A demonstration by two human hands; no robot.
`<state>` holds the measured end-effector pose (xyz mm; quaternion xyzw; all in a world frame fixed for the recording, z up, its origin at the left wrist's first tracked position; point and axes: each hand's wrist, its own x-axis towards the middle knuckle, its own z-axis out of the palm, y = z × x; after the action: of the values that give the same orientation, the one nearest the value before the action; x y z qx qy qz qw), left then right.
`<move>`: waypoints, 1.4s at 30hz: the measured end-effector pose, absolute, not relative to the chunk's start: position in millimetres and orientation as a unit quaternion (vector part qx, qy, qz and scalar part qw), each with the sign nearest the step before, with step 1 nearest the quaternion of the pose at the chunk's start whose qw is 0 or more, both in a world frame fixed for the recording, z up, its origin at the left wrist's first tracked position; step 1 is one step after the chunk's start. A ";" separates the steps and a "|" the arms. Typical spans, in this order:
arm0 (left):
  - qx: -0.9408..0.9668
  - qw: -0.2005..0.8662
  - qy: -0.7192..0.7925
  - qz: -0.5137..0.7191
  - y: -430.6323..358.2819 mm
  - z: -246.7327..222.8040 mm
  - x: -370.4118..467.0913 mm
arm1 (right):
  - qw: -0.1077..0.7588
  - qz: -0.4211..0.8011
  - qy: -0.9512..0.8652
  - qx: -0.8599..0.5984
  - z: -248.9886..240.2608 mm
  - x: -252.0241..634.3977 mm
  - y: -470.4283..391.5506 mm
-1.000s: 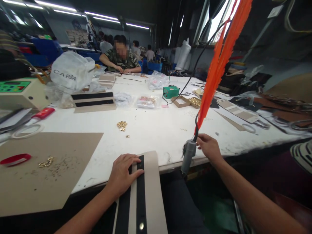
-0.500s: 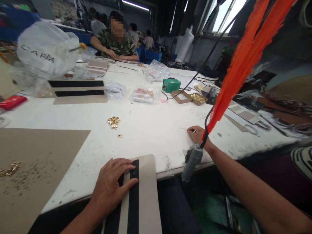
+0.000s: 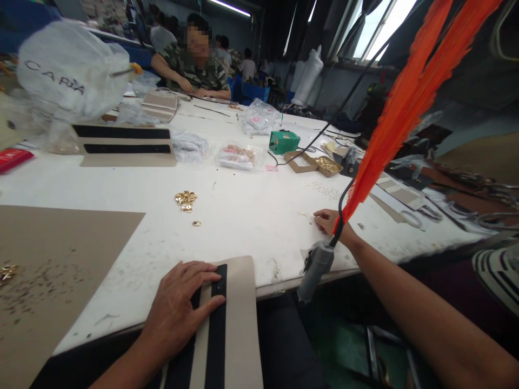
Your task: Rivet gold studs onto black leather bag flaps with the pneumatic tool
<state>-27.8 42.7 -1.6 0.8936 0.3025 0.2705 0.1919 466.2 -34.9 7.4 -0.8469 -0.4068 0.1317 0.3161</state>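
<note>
My left hand lies with fingers apart on a beige panel that carries two black strips. The panel reaches over the front edge of the table. Across to the right, my right hand rests on the white tabletop, thumb and fingertips drawn together; whatever sits between them is too small to name. Tiny gold pieces are scattered just left of those fingertips. In front of my right wrist hangs a grey cylindrical tool on a black cord, beside a frayed orange strip.
Gold metal fittings form a small pile mid-table. A larger beige sheet covers the left side. Farther back are another striped panel, plastic bags, a green box and a cardboard tray. A co-worker sits opposite.
The view has turned slightly, so most things appear a little farther left. My right fingertips have drawn slightly rightward from the tiny gold pieces. My left hand stays on the panel.
</note>
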 end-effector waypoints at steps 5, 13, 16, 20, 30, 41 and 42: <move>0.893 0.191 0.305 0.269 41.9 -1.9 -28.5 | 0.298 0.163 -0.415 -0.844 8.6 464.6 -25.3; 0.892 0.195 0.312 0.263 40.0 -1.6 -28.4 | 0.269 0.187 -0.389 -0.861 20.5 464.6 -8.4; 0.890 0.199 0.317 0.259 38.7 -1.5 -28.9 | 0.259 0.212 -0.375 -0.865 25.4 463.7 -3.7; 0.887 0.204 0.326 0.254 36.6 -0.3 -29.0 | 0.246 0.233 -0.363 -0.868 30.2 462.7 -0.2; 0.886 0.203 0.325 0.261 35.0 0.1 -28.7 | 0.254 0.242 -0.348 -0.869 30.4 460.1 -1.5; 0.887 0.205 0.322 0.260 34.4 -0.6 -28.4 | 0.348 0.261 -0.360 -0.825 23.6 448.0 -31.7; 0.888 0.204 0.320 0.260 34.5 -0.5 -28.3 | 0.349 0.268 -0.361 -0.822 23.3 446.7 -34.2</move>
<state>-28.3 34.5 -0.5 0.8877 0.3205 0.2597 0.2045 446.7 -34.2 23.3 -0.8224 -0.3610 0.2677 0.3488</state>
